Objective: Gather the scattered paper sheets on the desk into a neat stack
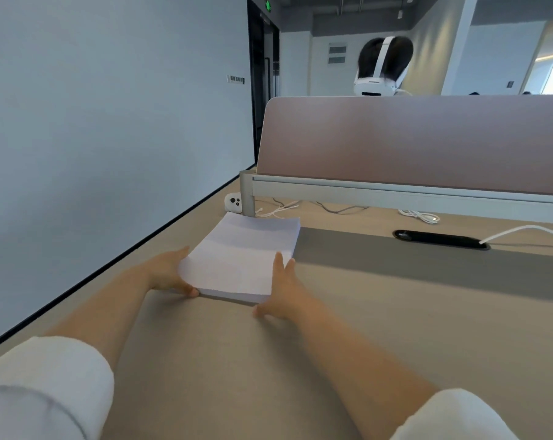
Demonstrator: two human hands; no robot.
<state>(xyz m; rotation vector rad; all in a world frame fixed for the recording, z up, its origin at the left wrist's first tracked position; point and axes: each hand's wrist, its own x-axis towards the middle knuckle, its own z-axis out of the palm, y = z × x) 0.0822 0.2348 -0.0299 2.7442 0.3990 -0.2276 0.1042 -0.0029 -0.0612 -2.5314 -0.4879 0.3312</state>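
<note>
Flanking the paper stack (240, 258), left hand (165, 271) and right hand (286, 292) press its sides, fingers (279, 265) straight, together.

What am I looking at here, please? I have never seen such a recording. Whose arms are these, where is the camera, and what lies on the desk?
There is no machine here. The one camera sits on a person's head and looks forward and down, so the two arms are that person's own. The left hand and the right hand press with fairly straight fingers against opposite sides of a stack of white paper, which lies on the beige desk. They seem to be squaring its edges. Behind the stack are a divider panel, a white controller and white cables. Beyond the panel, another person wears a white headset.
</note>
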